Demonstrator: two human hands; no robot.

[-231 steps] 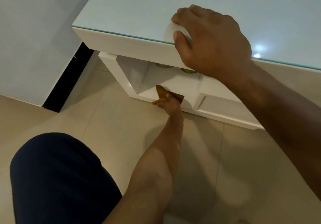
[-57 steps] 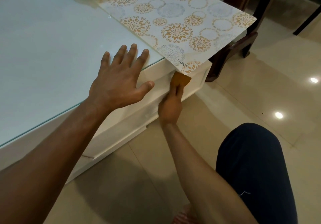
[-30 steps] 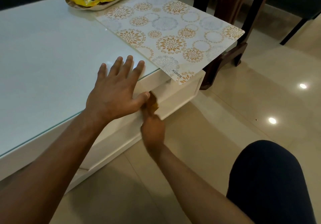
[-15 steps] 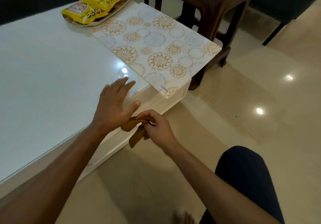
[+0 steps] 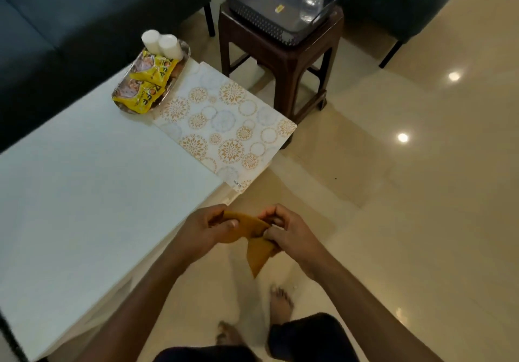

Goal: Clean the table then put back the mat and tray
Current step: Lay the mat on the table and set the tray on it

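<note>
While both hands hold the orange cloth (image 5: 252,235) beside the white table (image 5: 84,193), the left hand (image 5: 207,232) and right hand (image 5: 289,232) pinch it tight. On the table's far corner lies the flowery mat (image 5: 222,128), touching the tray (image 5: 184,52) of snacks.

left hand (image 5: 206,234) off table (image 5: 84,193); both hands now gripping cloth (image 5: 250,235)

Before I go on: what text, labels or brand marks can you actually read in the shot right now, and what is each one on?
"KUBER": small print at the near corner of the patterned mat, only just readable.
Yellow snack packets on the tray: large dark lettering, too blurred to read.
Yellow sticker inside the grey basket on the stool: too small to read.
Nothing else carries readable text.
</note>
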